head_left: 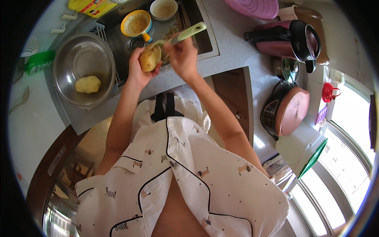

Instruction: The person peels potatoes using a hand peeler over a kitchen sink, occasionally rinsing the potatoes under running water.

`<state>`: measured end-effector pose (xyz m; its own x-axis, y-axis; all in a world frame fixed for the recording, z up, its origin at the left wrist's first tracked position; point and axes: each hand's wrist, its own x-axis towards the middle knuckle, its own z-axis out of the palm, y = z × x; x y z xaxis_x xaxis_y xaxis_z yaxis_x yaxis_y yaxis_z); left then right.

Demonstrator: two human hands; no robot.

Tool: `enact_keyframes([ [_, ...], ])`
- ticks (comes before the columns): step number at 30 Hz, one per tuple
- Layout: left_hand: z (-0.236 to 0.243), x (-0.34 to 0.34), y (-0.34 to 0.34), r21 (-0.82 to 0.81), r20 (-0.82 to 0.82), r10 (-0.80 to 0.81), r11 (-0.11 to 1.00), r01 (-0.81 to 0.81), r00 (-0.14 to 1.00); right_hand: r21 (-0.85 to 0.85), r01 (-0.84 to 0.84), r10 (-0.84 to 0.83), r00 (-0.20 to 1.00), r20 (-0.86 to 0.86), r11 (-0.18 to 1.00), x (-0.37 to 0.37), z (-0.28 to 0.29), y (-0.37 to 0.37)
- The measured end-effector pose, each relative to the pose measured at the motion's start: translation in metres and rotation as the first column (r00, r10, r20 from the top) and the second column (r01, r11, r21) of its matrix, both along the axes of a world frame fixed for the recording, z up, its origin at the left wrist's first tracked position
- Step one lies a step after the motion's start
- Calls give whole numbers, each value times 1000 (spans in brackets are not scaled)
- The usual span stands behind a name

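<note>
Over the front edge of the sink [212,44], my left hand [137,72] grips a potato [149,61], partly peeled, with its fingers wrapped round it. A vegetable peeler [190,32] with a pale green handle is in my right hand [184,58], which is slightly blurred. The peeler's head is at the potato's upper side; whether the blade touches it I cannot tell. On the left, a peeled potato [88,84] lies in a steel basin [63,73]. Peelings seem to lie in the sink behind my right hand.
Inside the sink stand an orange-rimmed bowl with a handle [125,26] and a white bowl [173,14]. A green bottle [41,62] is left of the basin. Along the right counter are a purple basket [256,10], a dark red kettle [276,39] and a round pink-topped appliance [293,110].
</note>
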<state>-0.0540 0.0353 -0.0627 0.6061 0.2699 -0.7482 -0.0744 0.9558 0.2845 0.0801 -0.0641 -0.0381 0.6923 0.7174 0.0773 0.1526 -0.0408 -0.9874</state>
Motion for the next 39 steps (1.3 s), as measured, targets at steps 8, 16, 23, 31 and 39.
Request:
enact_keyframes([
  [8,2,2,-9,87,-153,-36,995,50,988,23,-9,2,956,292,1000,-11,-14,5],
  [16,15,5,-7,95,-127,-57,993,69,990,-161,135,-119,987,106,978,21,-30,-9],
  [23,13,10,-13,186,-234,3,982,42,972,12,-103,100,984,150,995,-26,12,-16],
  [31,23,8,-18,159,-193,-105,978,136,976,-205,186,-117,944,308,961,31,-42,0],
  [39,19,6,-14,130,-175,-40,990,63,984,-7,25,-25,999,37,1000,-16,3,-18],
])
